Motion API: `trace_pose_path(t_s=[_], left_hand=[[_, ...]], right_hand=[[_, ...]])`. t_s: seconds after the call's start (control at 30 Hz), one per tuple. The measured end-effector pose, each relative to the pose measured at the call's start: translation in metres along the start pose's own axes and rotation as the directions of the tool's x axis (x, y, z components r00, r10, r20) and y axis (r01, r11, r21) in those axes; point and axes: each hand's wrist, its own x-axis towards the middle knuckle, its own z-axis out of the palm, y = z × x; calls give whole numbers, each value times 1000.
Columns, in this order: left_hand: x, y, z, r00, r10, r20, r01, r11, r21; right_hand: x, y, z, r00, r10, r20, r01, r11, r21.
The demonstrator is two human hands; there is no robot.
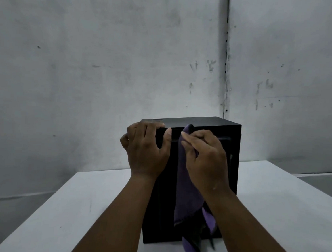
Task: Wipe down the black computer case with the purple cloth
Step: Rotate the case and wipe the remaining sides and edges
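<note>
The black computer case stands upright in the middle of the white table, its near face towards me. My left hand grips the case's top left edge, fingers curled over the top and thumb on the front. My right hand holds the purple cloth bunched against the upper part of the front face. The cloth hangs down from that hand to below the case's bottom edge. Both forearms hide much of the case's front.
A stained grey wall rises close behind the table. A dark vertical seam runs down the wall behind the case. Bare white tabletop lies to the left and right of the case.
</note>
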Motion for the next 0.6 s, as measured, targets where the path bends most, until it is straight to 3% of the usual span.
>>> trace_pose_path(t_s=[0.17,0.33,0.6], left_hand=[[-1,0,-1,1000,4,-4,-4,1000,13],[-2,1,0,1000,0,-15,0,1000,7],[-2,1,2,999,4,-36,-3,1000,11]], right_hand=[[0,27,-20,965,156,-209,-176,981,-78],[2,55,-45,844,380,-377,-430,901,-55],[-4,56,-51,870,358,-340,-408,909,-88]])
